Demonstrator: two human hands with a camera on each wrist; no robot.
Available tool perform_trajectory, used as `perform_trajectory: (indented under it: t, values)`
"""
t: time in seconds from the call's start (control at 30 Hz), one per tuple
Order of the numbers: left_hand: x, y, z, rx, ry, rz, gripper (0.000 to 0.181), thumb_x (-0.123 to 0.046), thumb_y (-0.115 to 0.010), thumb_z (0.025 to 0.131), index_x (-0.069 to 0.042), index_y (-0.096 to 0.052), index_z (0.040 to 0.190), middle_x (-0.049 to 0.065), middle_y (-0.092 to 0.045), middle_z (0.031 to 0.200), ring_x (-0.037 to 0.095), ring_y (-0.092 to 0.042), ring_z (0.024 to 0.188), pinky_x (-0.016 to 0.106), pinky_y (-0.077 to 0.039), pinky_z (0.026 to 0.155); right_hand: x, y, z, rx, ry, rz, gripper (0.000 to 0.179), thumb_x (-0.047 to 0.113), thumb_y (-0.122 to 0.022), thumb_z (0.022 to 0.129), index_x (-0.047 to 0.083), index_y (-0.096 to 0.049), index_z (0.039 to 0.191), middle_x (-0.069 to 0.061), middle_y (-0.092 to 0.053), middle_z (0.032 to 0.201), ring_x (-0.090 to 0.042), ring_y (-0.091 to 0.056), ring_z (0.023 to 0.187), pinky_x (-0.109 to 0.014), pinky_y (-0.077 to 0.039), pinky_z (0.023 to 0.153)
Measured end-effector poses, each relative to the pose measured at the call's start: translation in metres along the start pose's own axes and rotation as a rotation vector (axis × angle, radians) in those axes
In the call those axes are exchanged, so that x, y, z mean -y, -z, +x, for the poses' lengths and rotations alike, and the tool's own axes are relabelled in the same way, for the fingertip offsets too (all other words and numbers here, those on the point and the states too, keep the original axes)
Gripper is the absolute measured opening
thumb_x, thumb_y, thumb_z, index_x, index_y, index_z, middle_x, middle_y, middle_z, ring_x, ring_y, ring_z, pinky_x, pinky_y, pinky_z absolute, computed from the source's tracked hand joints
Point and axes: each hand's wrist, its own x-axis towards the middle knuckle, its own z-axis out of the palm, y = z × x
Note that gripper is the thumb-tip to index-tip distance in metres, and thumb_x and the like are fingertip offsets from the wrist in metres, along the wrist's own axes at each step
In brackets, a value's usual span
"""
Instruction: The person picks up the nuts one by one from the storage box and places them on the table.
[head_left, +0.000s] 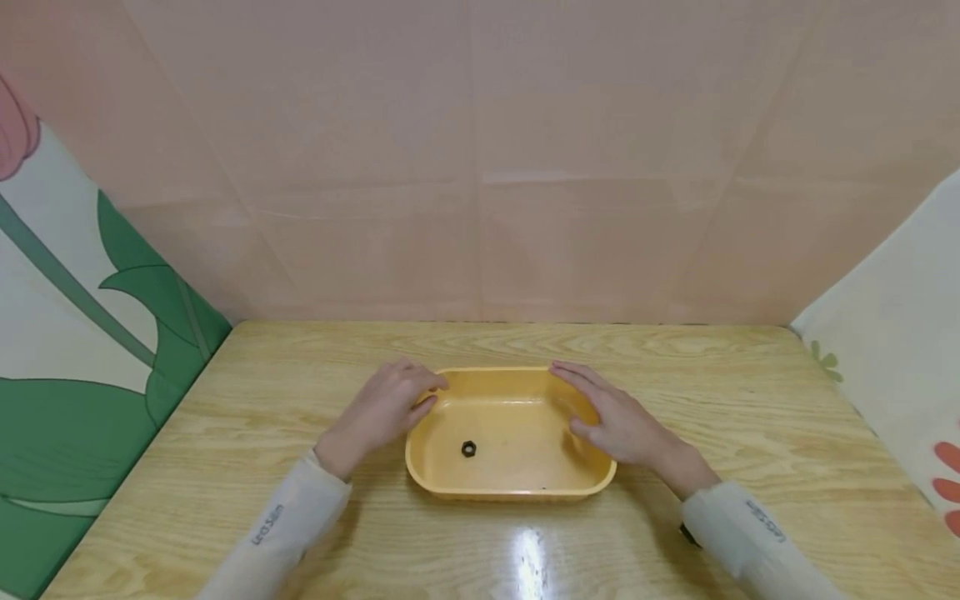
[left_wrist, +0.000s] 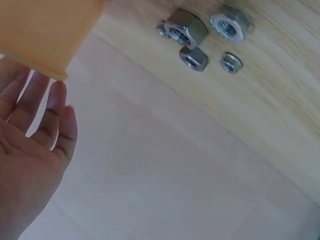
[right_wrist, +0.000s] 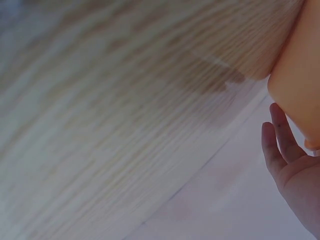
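Observation:
A yellow plastic tray (head_left: 517,493) sits on the wooden table in the head view, with one dark hex nut (head_left: 468,449) lying inside it, left of the middle. My left hand (head_left: 386,407) is at the tray's far left corner; in the left wrist view its loosely extended fingers (left_wrist: 54,107) touch the outside near the rim. At the right end, my right hand (head_left: 618,421) spreads straight fingers along the rim, its thumb over the inside. The right wrist view has those fingertips (right_wrist: 274,112) against the tray's outer wall (right_wrist: 297,85).
Several silvery hex nuts (left_wrist: 186,29) of different sizes stand on the table in the left wrist view; the head view does not show them. A pinkish cloth wall (head_left: 480,208) rises behind the table's far edge, and printed panels (head_left: 75,333) flank both sides.

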Motion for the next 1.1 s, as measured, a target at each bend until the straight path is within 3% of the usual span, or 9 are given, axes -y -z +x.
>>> perform_trajectory:
  t: [0.6,1.03,1.1]
  values:
    - [-0.017,-0.005,0.002,0.074,-0.032,-0.02,0.022,-0.015,-0.073,0.089,-0.015,-0.073,0.111,-0.002,-0.075,0.104,0.019,-0.061,0.093,0.036,-0.046,0.08,-0.001,0.0,0.0,-0.002,0.002,-0.007,0.075,0.011,-0.065,0.087,0.017,-0.032,0.155,-0.006,-0.03,0.162,-0.038,-0.034,0.145,-0.066,-0.032,0.111]
    - [-0.025,-0.016,0.001,0.169,-0.043,-0.026,0.023,-0.017,-0.074,0.089,-0.017,-0.073,0.112,-0.005,-0.075,0.11,0.016,-0.063,0.1,0.035,-0.045,0.086,-0.001,0.0,0.001,-0.001,0.004,-0.006,0.076,0.01,-0.065,0.087,0.019,-0.031,0.155,-0.005,-0.03,0.162,-0.038,-0.034,0.145,-0.066,-0.034,0.11]
    - [-0.026,-0.017,0.001,0.194,-0.038,-0.048,0.023,-0.016,-0.073,0.089,-0.017,-0.073,0.112,-0.004,-0.074,0.112,0.018,-0.062,0.103,0.039,-0.046,0.094,-0.001,0.0,0.001,0.0,0.004,-0.004,0.076,0.01,-0.065,0.087,0.019,-0.031,0.155,-0.005,-0.029,0.162,-0.038,-0.034,0.145,-0.066,-0.034,0.11]
